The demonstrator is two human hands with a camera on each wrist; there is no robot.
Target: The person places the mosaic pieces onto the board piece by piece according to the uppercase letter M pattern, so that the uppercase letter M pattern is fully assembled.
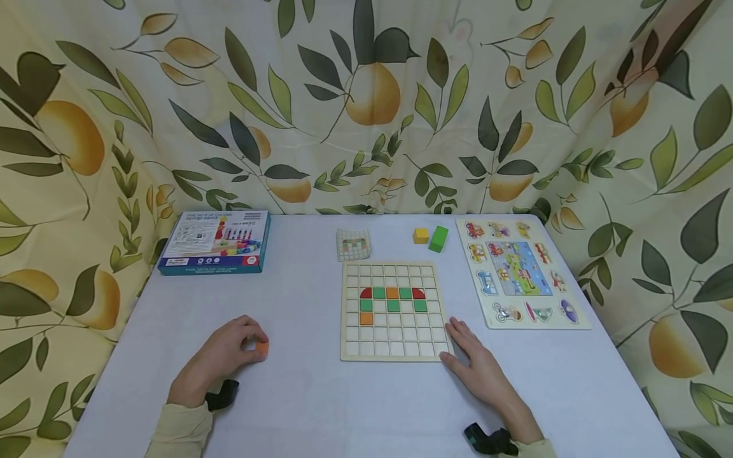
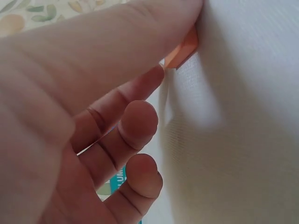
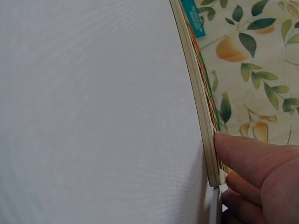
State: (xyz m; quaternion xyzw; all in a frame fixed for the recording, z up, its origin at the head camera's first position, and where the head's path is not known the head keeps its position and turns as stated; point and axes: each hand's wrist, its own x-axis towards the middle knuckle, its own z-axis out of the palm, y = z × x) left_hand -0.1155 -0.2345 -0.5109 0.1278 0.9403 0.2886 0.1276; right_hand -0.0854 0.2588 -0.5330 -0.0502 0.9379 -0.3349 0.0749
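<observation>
Left of the board, just over the white tabletop, my left hand (image 1: 222, 352) pinches a small orange block (image 1: 261, 348) between thumb and fingers. In the left wrist view the block (image 2: 184, 49) pokes out past the thumb, and the other fingers are loosely bent. A square wooden grid board (image 1: 391, 348) lies flat in the middle, with red, green and orange pieces in several of its cells. My right hand (image 1: 480, 370) rests at the board's near right corner with fingers extended. In the right wrist view, the thumb (image 3: 243, 151) touches the board's edge (image 3: 198, 98).
A small patterned card (image 1: 354, 245) lies behind the board. Yellow (image 1: 420, 236) and green (image 1: 438, 239) blocks stand at the back. A picture puzzle board (image 1: 487, 312) is at the right, and a flat game box (image 1: 214, 242) lies back left. A patterned curtain (image 1: 366, 159) hangs behind the table.
</observation>
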